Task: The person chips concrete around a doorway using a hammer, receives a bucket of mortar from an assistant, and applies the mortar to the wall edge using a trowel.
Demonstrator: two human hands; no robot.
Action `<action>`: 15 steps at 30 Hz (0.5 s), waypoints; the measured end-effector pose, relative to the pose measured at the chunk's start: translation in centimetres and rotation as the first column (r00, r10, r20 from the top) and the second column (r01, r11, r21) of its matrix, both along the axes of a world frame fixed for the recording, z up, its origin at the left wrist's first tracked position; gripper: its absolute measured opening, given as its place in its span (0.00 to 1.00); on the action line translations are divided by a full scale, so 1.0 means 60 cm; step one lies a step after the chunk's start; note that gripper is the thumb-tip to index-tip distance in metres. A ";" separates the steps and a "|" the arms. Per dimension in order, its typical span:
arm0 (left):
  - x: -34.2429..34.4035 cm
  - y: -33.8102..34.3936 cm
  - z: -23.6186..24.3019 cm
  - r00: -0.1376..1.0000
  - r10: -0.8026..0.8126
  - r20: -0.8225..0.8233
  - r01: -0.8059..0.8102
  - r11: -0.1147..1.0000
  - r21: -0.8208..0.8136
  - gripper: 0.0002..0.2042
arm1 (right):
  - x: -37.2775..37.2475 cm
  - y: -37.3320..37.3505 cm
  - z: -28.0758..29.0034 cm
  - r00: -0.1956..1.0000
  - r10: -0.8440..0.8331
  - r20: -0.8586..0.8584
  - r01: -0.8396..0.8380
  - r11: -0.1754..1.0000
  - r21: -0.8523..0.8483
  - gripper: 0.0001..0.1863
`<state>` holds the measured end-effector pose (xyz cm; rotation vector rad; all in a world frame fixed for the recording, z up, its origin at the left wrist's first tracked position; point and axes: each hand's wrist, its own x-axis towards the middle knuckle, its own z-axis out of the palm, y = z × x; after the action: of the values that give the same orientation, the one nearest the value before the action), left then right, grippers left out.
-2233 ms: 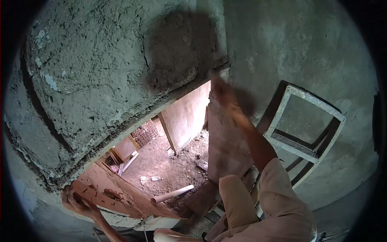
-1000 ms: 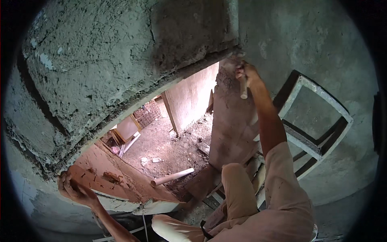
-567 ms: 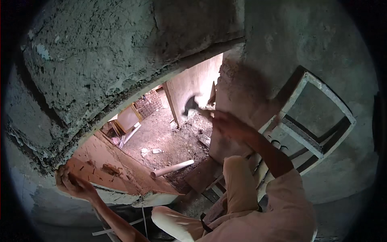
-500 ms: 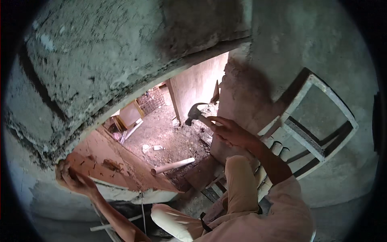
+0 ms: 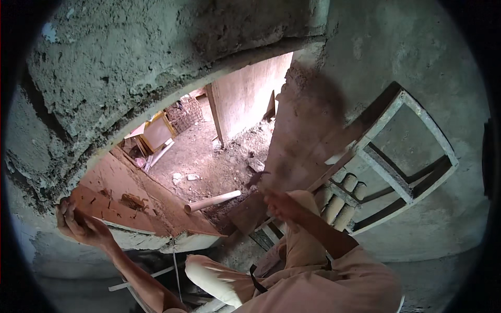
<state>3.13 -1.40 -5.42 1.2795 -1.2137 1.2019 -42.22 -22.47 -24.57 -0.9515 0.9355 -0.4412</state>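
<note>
Claw hammer [image 5: 255,179], blurred, its head before the opening's dirt floor [image 5: 209,164], with open room leftward toward the reddish ledge [image 5: 146,188]. The right hand [image 5: 282,206] is closed round the handle near the knee [image 5: 305,206]. The left hand [image 5: 82,225] curls at the ledge's far left edge; whether it grips cannot be told. Rightward, well apart, stands a pale barred frame [image 5: 385,172].
</note>
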 end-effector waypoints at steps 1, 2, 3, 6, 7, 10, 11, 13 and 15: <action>0.004 0.008 -0.004 1.000 0.012 -0.003 -0.012 1.000 0.012 0.08 | 0.009 0.016 -0.003 0.991 0.128 -0.045 -0.129 0.992 -0.008 0.21; -0.011 0.000 0.005 0.999 -0.025 0.020 0.025 1.000 0.016 0.09 | 0.010 0.017 -0.007 0.988 0.142 -0.053 -0.142 0.990 0.011 0.21; -0.017 -0.005 0.009 0.997 -0.060 0.044 0.059 0.998 0.024 0.10 | 0.015 0.009 -0.009 0.982 0.174 -0.069 -0.177 0.983 -0.039 0.25; -0.020 -0.023 0.010 0.993 0.098 0.058 -0.102 0.993 0.062 0.12 | 0.025 -0.019 -0.014 0.974 0.193 -0.117 -0.204 0.975 -0.089 0.30; -0.017 -0.015 0.008 0.993 0.111 0.025 -0.113 0.992 0.057 0.12 | 0.035 -0.027 -0.017 0.974 0.172 -0.149 -0.191 0.974 -0.124 0.31; -0.006 0.004 0.010 0.994 0.099 0.034 -0.102 0.991 0.085 0.12 | 0.054 -0.035 -0.025 0.963 0.245 -0.116 -0.245 0.969 0.016 0.32; -0.010 0.004 0.011 0.983 0.176 0.046 -0.180 0.979 0.098 0.12 | 0.047 -0.033 -0.088 0.963 0.247 -0.106 -0.245 0.969 0.029 0.32; -0.009 -0.014 0.021 0.997 0.033 0.074 -0.040 0.996 0.086 0.11 | 0.031 -0.021 -0.236 0.858 -0.115 -0.500 -0.411 0.428 -0.805 0.35; -0.008 0.005 0.014 0.990 0.082 0.116 -0.094 0.990 0.101 0.11 | 0.051 0.006 -0.185 0.860 0.122 -0.495 -0.460 0.606 -0.649 0.36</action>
<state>2.64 -1.11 -4.60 1.3718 -1.3289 1.3025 -39.14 -22.08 -35.67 -2.0170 0.9362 -0.3416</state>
